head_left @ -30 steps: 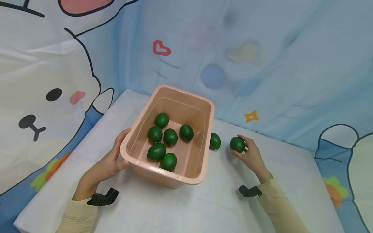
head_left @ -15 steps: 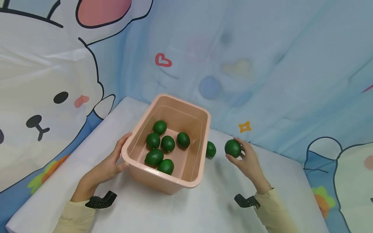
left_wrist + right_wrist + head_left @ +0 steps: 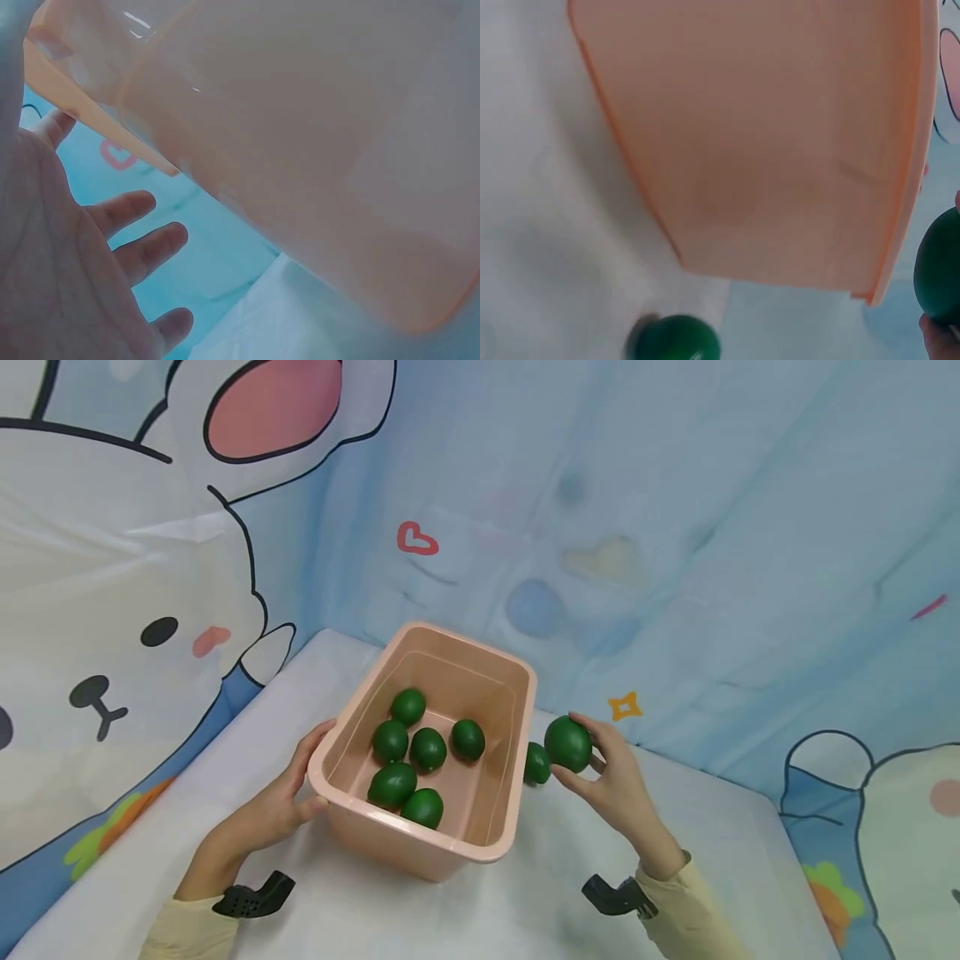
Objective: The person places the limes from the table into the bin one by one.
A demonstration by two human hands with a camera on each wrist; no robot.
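Note:
A pink plastic tub [image 3: 495,847] stands on the white table with several green limes [image 3: 428,748] inside. My left hand [image 3: 281,802] rests against the tub's left wall, thumb on the rim, fingers fairly straight; in the left wrist view the hand [image 3: 82,277] is spread beside the tub wall [image 3: 315,165]. My right hand [image 3: 607,777] grips one green lime [image 3: 567,744] lifted just right of the tub. Another lime [image 3: 536,763] lies on the table against the tub's right wall. The right wrist view shows the tub wall [image 3: 765,150], the held lime [image 3: 939,266] and the lying lime [image 3: 675,339].
A cartoon cloth backdrop [image 3: 675,527] hangs close behind and around the table. The white table surface [image 3: 720,827] stretches to the right of my right hand and in front of the tub.
My right hand has lifted the green lime off the table and carried it left toward the tub. The left hand has stayed on the tub.

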